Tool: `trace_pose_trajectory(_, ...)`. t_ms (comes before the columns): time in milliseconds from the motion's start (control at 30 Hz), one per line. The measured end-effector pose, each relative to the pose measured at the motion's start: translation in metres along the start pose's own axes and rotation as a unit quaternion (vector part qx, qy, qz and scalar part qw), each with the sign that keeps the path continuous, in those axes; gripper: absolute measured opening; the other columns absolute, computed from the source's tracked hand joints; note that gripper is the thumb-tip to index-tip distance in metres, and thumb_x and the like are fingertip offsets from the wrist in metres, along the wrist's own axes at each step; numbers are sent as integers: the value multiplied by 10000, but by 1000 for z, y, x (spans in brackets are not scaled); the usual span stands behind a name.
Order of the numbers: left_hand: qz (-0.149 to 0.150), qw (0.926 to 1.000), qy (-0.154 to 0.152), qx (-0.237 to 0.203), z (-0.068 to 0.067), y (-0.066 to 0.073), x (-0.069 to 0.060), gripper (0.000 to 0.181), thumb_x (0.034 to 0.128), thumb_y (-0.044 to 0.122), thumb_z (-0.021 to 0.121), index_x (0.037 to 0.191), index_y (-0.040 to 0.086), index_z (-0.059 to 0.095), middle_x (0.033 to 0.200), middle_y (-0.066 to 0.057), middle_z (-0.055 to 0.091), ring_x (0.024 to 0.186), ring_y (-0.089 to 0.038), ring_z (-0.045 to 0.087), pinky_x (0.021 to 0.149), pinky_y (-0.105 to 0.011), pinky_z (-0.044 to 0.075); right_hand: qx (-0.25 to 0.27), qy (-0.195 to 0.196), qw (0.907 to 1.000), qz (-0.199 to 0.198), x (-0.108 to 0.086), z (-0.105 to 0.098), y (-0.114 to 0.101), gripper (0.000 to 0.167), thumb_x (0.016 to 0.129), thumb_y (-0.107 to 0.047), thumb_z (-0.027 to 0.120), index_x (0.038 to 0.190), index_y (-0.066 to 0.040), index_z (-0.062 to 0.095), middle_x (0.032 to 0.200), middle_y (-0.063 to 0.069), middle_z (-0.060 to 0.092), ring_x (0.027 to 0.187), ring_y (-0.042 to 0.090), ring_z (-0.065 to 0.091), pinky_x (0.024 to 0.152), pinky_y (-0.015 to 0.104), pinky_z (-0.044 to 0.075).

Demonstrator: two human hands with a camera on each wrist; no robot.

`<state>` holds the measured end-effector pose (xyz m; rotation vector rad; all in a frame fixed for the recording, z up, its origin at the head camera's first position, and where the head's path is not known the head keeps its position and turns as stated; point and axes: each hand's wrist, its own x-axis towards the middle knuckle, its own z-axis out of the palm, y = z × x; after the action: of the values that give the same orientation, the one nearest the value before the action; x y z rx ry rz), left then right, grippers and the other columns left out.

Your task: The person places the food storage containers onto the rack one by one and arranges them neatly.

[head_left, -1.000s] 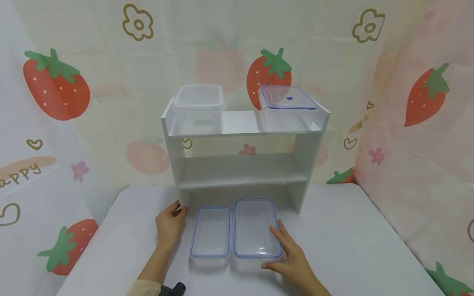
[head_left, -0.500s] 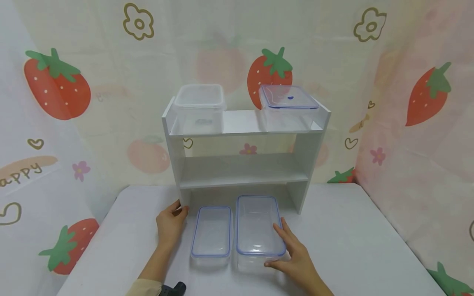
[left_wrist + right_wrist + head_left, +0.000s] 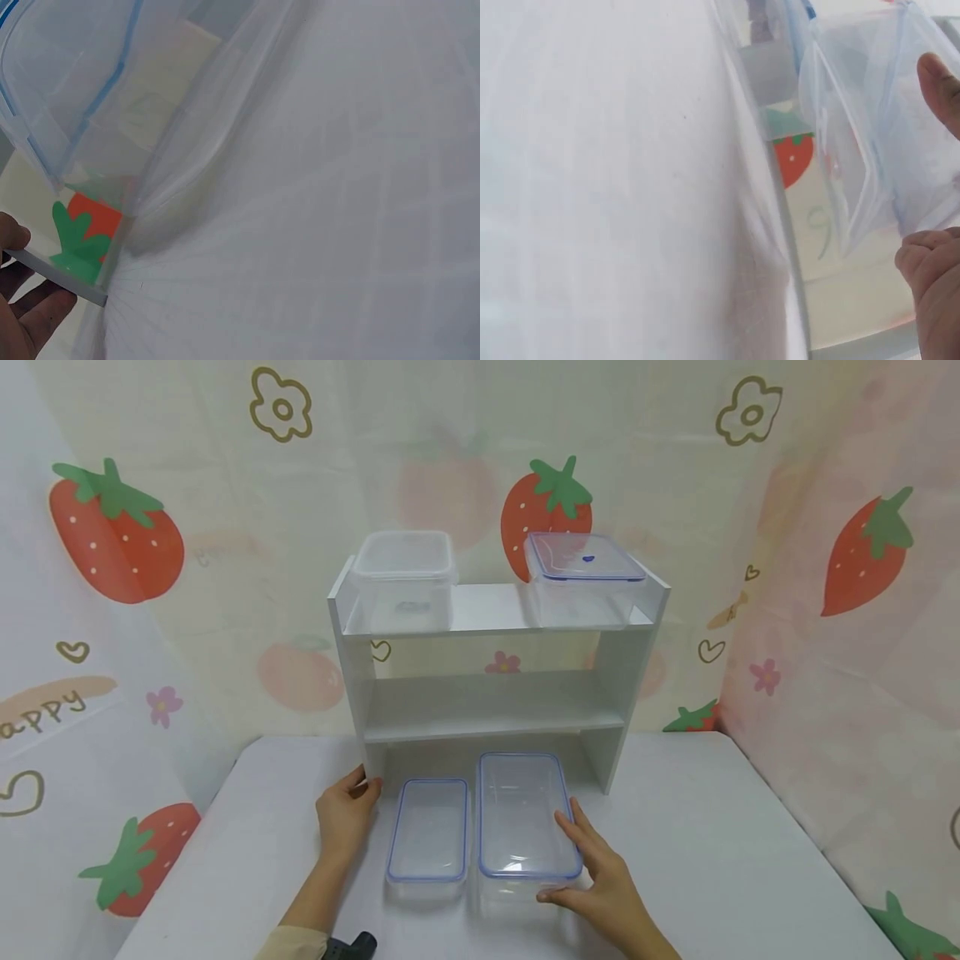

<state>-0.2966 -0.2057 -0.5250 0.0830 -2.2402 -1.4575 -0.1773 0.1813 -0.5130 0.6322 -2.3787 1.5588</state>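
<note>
In the head view, a white shelf (image 3: 495, 718) stands on the table, and my left hand (image 3: 347, 818) pinches the lower front edge of its left side panel. The left wrist view shows the fingers (image 3: 49, 311) on both sides of that panel edge (image 3: 64, 281). My right hand (image 3: 603, 889) grips the near right corner of the larger clear container (image 3: 525, 818) with a blue rim, thumb at the front and fingers along the right side. A smaller blue-rimmed container (image 3: 429, 835) sits just left of it, in front of the bottom opening.
On the top shelf stand a clear container with a whitish lid (image 3: 405, 560) at left and one with a blue-edged lid (image 3: 585, 560) at right. The white table (image 3: 720, 860) extends on both sides. Printed curtains hang behind and beside it. A black object (image 3: 351, 947) is at my left wrist.
The larger container has shifted slightly forward and to the right with my right hand on it. My left hand keeps its hold on the panel.
</note>
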Motion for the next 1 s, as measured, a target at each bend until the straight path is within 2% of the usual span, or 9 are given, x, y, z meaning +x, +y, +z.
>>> trace_pose_trajectory(367, -80, 10000, -3, -57, -1, 0, 0, 397, 943, 141, 731, 1308, -3, 672, 1269, -193, 697, 1047, -340, 743, 874, -398, 614, -155, -40, 9997, -158, 0, -3, -11, 1024, 679, -426, 923, 1560, -221, 443, 1705, 47, 196, 1509, 371, 281, 1098, 158, 362)
trace_pose_trajectory(533, -46, 10000, 27, -21, 1, 0, 0, 388, 938, 144, 734, 1302, 19, 683, 1255, -179, 707, 1033, -329, 749, 875, -410, 613, -114, -69, 9996, -252, 1, -4, -16, 1020, 685, -395, 926, 1562, -207, 439, 1703, 67, 198, 1499, 376, 291, 1094, 163, 378)
trace_pose_trajectory(733, -4, 10000, 45, 0, 1, -2, 0, 386, 939, 138, 735, 1298, 7, 681, 1252, -187, 707, 1032, -339, 748, 872, -421, 612, -108, -58, 9995, -281, 3, -4, -25, 1015, 674, -385, 938, 1552, -213, 458, 1696, 31, 219, 1488, 361, 305, 1083, 167, 399)
trace_pose_trajectory(1000, -84, 9999, 61, 39, -1, 0, 1, 393, 938, 147, 735, 1303, 11, 678, 1264, -184, 703, 1041, -337, 746, 876, -418, 613, -65, -97, 9982, -580, 7, -5, -44, 987, 696, -309, 946, 1547, -173, 464, 1695, 75, 236, 1499, 328, 297, 1090, 177, 406)
